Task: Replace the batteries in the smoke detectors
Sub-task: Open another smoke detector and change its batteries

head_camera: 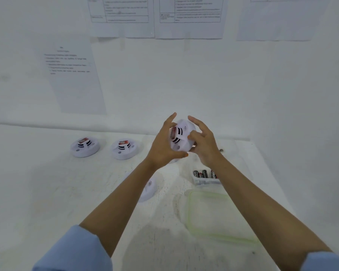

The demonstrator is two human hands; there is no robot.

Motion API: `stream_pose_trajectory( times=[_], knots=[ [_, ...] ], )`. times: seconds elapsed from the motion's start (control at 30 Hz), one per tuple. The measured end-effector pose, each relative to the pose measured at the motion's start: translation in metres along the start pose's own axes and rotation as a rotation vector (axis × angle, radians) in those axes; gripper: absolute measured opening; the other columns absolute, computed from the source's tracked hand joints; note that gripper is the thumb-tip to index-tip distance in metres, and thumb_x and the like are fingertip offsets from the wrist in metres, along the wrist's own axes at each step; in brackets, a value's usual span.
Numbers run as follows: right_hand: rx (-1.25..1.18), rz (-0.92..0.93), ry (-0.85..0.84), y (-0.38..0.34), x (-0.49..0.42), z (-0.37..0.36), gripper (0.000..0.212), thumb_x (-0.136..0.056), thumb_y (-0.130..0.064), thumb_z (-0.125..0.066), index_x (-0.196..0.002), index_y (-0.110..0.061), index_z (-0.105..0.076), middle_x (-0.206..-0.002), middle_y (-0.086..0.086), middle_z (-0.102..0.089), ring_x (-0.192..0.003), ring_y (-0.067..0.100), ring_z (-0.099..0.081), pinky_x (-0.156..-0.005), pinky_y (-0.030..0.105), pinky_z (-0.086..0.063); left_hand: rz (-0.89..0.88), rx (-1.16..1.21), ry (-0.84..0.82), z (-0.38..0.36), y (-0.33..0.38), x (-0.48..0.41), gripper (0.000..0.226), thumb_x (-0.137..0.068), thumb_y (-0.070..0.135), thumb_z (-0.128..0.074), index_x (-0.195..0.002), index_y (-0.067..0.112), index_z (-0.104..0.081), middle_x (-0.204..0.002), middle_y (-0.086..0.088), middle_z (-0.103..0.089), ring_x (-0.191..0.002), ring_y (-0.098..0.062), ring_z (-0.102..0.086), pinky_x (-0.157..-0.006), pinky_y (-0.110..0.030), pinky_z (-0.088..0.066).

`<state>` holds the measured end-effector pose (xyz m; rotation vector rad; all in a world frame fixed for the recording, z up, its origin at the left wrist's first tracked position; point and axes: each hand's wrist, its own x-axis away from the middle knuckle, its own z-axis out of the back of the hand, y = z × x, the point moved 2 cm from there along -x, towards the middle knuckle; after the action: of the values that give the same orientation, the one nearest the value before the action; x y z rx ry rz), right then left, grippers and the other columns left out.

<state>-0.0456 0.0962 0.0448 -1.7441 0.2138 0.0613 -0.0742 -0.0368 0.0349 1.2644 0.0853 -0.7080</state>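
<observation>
Across the upper half of the frame a white wall (184,75) carries several printed sheets (74,79), their text too blurred to read. Below it a white table (47,192) fills the lower half. From the bottom edge two bare forearms in light blue sleeves (72,251) reach up to the middle of the frame.

At lower right a clear lid with a green rim (209,216) lies flat on the table. Just above it, partly behind the right forearm, stands a small clear tub (204,181) with dark batteries (203,174) upright in it.

Two smoke detectors (85,147) sit side by side at middle left, each with a red-labelled block on top. A third detector (150,189) rests on the table, half hidden under the left forearm.

At centre frame the held smoke detector (182,137) is up off the table, tilted, between both hands. The left hand (164,145) grips its left side, thumb under the lower rim, index finger straight up. The right hand (204,145) grasps the right rim, one finger curled onto its face, the others spread loosely.
</observation>
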Motion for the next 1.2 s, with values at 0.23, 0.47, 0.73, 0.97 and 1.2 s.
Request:
stream_pose_trajectory(
  times=[0.23,0.47,0.73,0.97,1.2],
  knots=[
    [-0.452,-0.119,0.097,0.040,-0.002,-0.056,0.050,-0.072,-0.003,-0.044,-0.121,-0.010,-0.048,-0.117,0.015,-0.057,-0.096,0.030,-0.059,-0.067,0.034,-0.055,0.227,0.189,0.055,0.063,-0.018,0.021,0.068,-0.084,0.008,-0.065,-0.139,0.033,-0.033,-0.144,0.010,-0.031,-0.127,-0.010,-0.035,-0.100,-0.028,-0.036],
    [-0.537,-0.159,0.108,0.068,0.007,-0.149,0.044,-0.083,0.004,-0.044,-0.120,-0.019,-0.045,-0.108,0.010,-0.060,-0.093,0.025,-0.061,-0.071,0.034,-0.054,0.485,0.478,-0.045,0.144,-0.055,0.063,0.064,-0.081,0.003,-0.064,-0.135,0.024,-0.036,-0.132,-0.007,-0.051,-0.110,-0.021,-0.058,-0.079,-0.032,-0.054],
    [-0.013,-0.262,0.064,0.115,0.025,-0.223,0.073,-0.073,0.001,-0.070,-0.129,-0.032,-0.037,-0.134,0.004,-0.047,-0.119,0.026,-0.051,-0.079,0.043,-0.055,0.531,0.467,-0.092,0.211,-0.103,0.114,0.066,-0.084,0.003,-0.062,-0.133,0.036,-0.033,-0.137,-0.003,-0.044,-0.110,-0.014,-0.058,-0.071,-0.027,-0.056],
    [0.103,-0.202,0.039,0.134,0.033,-0.246,0.076,-0.073,0.009,-0.068,-0.132,-0.024,-0.033,-0.130,0.009,-0.045,-0.111,0.020,-0.049,-0.071,0.025,-0.052,0.562,0.447,-0.076,0.230,-0.113,0.136,0.072,-0.083,-0.005,-0.061,-0.140,0.029,-0.033,-0.132,-0.005,-0.048,-0.108,-0.018,-0.058,-0.068,-0.028,-0.058],
    [0.185,-0.120,0.039,0.142,0.035,-0.257,0.078,-0.073,0.008,-0.071,-0.137,-0.010,-0.029,-0.125,0.001,-0.042,-0.108,0.009,-0.045,-0.074,0.011,-0.048,0.562,0.410,-0.026,0.236,-0.109,0.142,0.071,-0.082,-0.007,-0.060,-0.139,0.026,-0.033,-0.126,-0.003,-0.047,-0.106,-0.018,-0.055,-0.066,-0.025,-0.059]
  ],
)
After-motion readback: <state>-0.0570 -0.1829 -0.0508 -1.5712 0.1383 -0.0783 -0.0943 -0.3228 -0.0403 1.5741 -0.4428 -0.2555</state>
